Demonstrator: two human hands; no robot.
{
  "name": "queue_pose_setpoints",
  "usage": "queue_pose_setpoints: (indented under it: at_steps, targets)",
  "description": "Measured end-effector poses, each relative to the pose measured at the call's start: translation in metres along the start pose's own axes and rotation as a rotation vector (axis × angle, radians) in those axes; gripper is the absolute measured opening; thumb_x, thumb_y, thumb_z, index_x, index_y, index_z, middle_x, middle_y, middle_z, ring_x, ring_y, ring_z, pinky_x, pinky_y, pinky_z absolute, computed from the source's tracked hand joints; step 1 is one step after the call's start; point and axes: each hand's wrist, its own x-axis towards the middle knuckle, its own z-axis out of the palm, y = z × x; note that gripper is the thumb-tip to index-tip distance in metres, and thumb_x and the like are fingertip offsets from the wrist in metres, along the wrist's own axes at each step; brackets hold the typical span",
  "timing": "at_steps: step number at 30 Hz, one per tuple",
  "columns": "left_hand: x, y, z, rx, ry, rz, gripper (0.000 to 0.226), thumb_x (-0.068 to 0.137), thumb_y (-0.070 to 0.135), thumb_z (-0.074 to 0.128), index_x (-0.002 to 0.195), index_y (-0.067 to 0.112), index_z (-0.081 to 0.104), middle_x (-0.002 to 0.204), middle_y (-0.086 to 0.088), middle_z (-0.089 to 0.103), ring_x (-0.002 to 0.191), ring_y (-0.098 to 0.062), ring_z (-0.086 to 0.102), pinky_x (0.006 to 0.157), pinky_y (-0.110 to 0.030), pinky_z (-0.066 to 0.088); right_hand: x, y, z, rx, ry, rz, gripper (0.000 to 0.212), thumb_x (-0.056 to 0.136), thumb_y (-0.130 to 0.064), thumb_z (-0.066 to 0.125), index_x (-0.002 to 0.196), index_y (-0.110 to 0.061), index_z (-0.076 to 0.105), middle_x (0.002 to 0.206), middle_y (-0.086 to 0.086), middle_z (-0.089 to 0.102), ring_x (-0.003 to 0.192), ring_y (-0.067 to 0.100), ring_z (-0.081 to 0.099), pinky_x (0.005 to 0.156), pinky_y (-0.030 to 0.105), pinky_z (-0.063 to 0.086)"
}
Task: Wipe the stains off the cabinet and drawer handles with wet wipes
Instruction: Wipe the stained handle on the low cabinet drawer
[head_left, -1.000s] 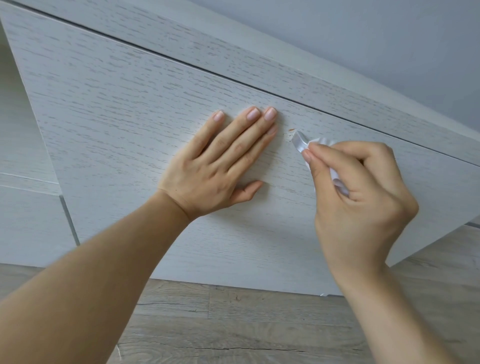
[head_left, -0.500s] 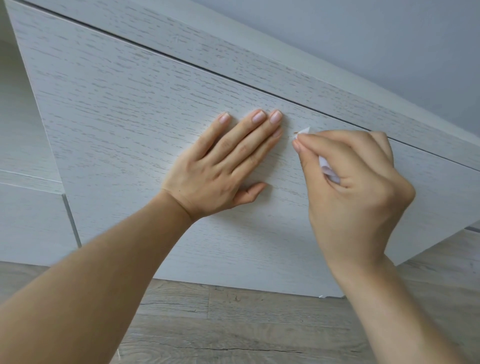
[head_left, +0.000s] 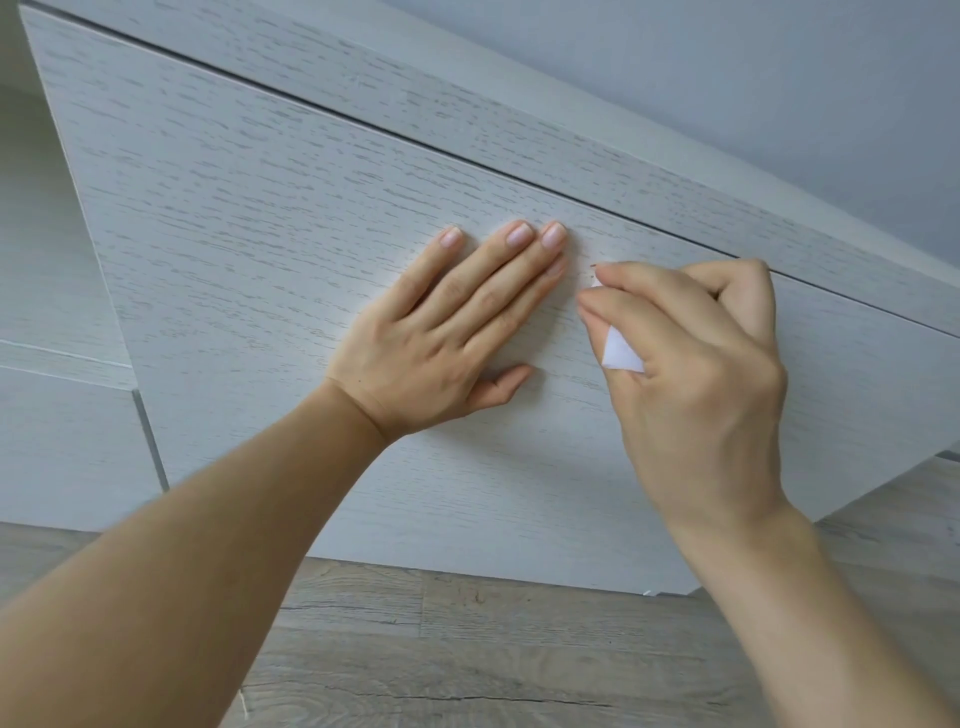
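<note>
At the far left you see a neighbouring cabinet front (head_left: 62, 447), pale and wood-grained, with a thin horizontal seam across it and a narrow vertical gap where it meets the next panel. Your left forearm comes in from the lower left corner and rises toward the middle. Your left hand (head_left: 441, 338) lies flat on the large white cabinet door (head_left: 249, 249), palm down; its fingers (head_left: 498, 270) are straight and lie close together, only the little finger stands a bit apart, and the thumb points to the right along the panel. This hand holds nothing, it only presses on the door. Just to the right of its fingertips there is a tiny reddish-brown stain (head_left: 593, 266) on the door, near the dark gap under the top board (head_left: 519, 130) of the cabinet. Your right hand (head_left: 696, 374) is just beside the left one, not touching it. Its fingers are curled and they pinch a folded white wet wipe (head_left: 621, 353); a triangle of the wipe shows between thumb and palm, and a small white corner looks out at the fingertips, right at the stain. Whether the wipe really touches the door there, you cannot tell. Below the door runs a grey-brown wooden floor (head_left: 467, 649), and above the top board a plain grey wall (head_left: 727, 78).
</note>
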Motion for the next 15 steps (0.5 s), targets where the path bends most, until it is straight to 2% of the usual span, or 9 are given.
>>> queue_pose_setpoints:
  at_steps: [4, 7, 15]
  targets:
    - [-0.001, 0.000, 0.000, -0.002, -0.006, 0.002, 0.072, 0.095, 0.052, 0.040, 0.147, 0.004, 0.032, 0.151, -0.006, 0.030, 0.140, -0.022, 0.030, 0.117, -0.038, 0.016, -0.005, 0.003, 0.001, 0.003, 0.102, -0.006, 0.008, 0.089, -0.002, 0.067, 0.090, -0.001, 0.075, 0.095, 0.007, 0.072, 0.079, 0.022, 0.049, 0.082, 0.012, 0.038]
    - [-0.001, 0.001, 0.001, 0.013, -0.009, 0.000, 0.072, 0.094, 0.053, 0.041, 0.147, 0.004, 0.033, 0.151, -0.007, 0.031, 0.140, -0.021, 0.030, 0.117, -0.038, 0.016, -0.008, 0.006, 0.001, -0.002, 0.138, -0.018, 0.008, 0.088, 0.000, 0.068, 0.092, -0.001, 0.075, 0.095, 0.007, 0.072, 0.076, 0.023, 0.052, 0.083, 0.012, 0.041]
    - [-0.001, 0.001, 0.000, 0.017, -0.012, 0.000, 0.073, 0.094, 0.052, 0.042, 0.147, 0.003, 0.033, 0.153, -0.004, 0.025, 0.140, -0.022, 0.030, 0.118, -0.038, 0.015, -0.019, 0.016, -0.005, 0.076, 0.227, 0.074, 0.010, 0.086, 0.000, 0.071, 0.094, -0.005, 0.074, 0.091, -0.001, 0.068, 0.072, 0.023, 0.057, 0.077, 0.012, 0.045]
